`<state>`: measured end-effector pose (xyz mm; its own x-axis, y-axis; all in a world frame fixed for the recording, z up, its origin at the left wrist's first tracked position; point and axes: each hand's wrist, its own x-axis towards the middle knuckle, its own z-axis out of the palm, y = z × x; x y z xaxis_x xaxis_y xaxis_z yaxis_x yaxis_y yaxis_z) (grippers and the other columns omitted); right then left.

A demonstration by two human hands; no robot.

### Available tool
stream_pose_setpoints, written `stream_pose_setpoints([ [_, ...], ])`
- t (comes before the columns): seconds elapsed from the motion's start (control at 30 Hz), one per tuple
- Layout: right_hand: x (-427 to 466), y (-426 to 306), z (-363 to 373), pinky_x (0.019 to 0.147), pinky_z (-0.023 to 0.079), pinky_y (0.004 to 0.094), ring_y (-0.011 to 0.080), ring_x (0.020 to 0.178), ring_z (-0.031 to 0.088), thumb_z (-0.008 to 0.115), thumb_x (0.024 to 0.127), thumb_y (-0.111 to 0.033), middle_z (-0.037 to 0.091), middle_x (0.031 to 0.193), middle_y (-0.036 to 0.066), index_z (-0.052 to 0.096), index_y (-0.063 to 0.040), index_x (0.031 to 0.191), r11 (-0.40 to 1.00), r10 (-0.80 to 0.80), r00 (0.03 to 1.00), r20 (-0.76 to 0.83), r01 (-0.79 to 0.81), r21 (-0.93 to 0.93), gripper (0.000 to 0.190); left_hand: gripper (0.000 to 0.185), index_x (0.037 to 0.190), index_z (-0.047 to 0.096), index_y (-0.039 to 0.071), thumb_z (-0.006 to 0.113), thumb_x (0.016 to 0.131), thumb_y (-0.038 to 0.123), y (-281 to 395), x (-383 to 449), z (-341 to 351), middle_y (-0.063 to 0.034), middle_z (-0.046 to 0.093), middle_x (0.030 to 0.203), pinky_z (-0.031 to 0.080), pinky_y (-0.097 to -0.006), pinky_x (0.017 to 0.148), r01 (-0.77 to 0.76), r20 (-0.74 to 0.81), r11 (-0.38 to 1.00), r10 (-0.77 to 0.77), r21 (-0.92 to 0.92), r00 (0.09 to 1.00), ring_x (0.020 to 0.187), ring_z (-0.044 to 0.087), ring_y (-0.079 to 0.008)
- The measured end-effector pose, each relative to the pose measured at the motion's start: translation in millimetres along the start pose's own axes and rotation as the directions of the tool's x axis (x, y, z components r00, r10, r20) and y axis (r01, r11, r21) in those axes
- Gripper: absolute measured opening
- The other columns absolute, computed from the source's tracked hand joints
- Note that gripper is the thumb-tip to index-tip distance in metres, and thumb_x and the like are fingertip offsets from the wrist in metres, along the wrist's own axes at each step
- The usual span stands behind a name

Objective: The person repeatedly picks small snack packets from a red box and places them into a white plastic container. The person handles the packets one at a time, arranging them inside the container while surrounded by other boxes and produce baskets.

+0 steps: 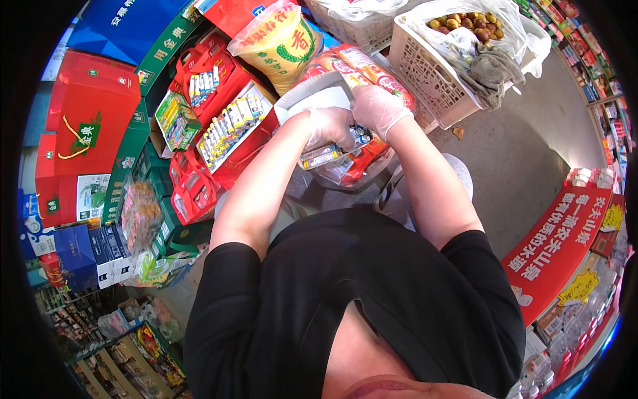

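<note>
Both hands wear thin translucent gloves. My left hand reaches into an open white cardboard box, its fingers over small tubes with blue and yellow ends; whether it grips any cannot be told. Beside it, my right hand is bent over the box's right side near more tubes, its fingertips partly hidden. Under the box lies a clear bag of red packets. To the left, a white tray of similar tubes rests on red bags, with another group of tubes behind it.
A yellow rice sack stands behind the box. At the right, a white plastic crate holds round fruit and has a grey cloth over its edge. Red gift boxes and a green-and-yellow carton stand left.
</note>
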<state>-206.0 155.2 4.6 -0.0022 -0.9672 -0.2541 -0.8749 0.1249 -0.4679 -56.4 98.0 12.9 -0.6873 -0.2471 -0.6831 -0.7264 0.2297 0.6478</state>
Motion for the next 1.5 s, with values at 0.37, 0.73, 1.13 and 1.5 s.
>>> stream_pose_setpoints([
  [0.37,2.8,3.7,7.1,0.092,0.056,0.0503,0.0426,0.103,0.073,0.061,0.096,-0.025,0.075,0.103,0.026,0.075,-0.002,0.106,1.0,0.008,0.999,-0.045,-0.007,0.006,0.029,0.055,0.12,0.072,0.001,0.084,0.068,0.013,-32.1,6.2,5.9,-0.0129,0.075,0.104,0.054,-0.0351,0.091,-0.184,-0.2,0.983,0.175,-0.029,0.964,0.099,0.071,-0.0216],
  [0.73,4.9,8.7,3.1,0.091,0.056,0.0511,0.0437,0.101,0.072,0.064,0.097,-0.025,0.074,0.102,0.027,0.074,0.0,0.105,1.0,0.007,0.997,-0.081,-0.006,0.014,0.028,0.046,0.122,0.065,0.005,0.08,0.079,0.002,-29.8,-22.0,-10.7,-0.0049,0.07,0.11,0.055,-0.0332,0.089,-0.208,-0.241,0.922,0.132,-0.327,0.962,0.1,0.065,-0.015],
  [1.13,1.1,3.5,-1.9,0.092,0.056,0.0508,0.0442,0.103,0.072,0.064,0.098,-0.028,0.074,0.104,0.027,0.073,0.0,0.108,0.999,0.034,0.998,-0.061,-0.033,0.015,0.03,0.047,0.134,0.062,0.006,0.067,0.089,-0.005,-54.5,-11.8,-17.3,-0.0058,0.072,0.118,0.055,-0.0377,0.098,-0.36,-0.321,0.61,0.179,-0.706,0.93,0.107,0.069,-0.0191],
  [1.5,-7.4,-2.6,-9.7,0.096,0.057,0.0464,0.0382,0.108,0.073,0.064,0.096,-0.029,0.075,0.11,0.024,0.074,-0.001,0.109,0.999,0.034,0.997,-0.073,-0.031,0.04,0.032,0.033,0.128,0.061,0.004,0.07,0.096,0.01,-86.6,13.0,-20.6,-0.0122,0.072,0.104,0.06,-0.0415,0.082,-0.419,-0.424,-0.091,0.038,-0.903,0.905,0.092,0.071,-0.0254],
])
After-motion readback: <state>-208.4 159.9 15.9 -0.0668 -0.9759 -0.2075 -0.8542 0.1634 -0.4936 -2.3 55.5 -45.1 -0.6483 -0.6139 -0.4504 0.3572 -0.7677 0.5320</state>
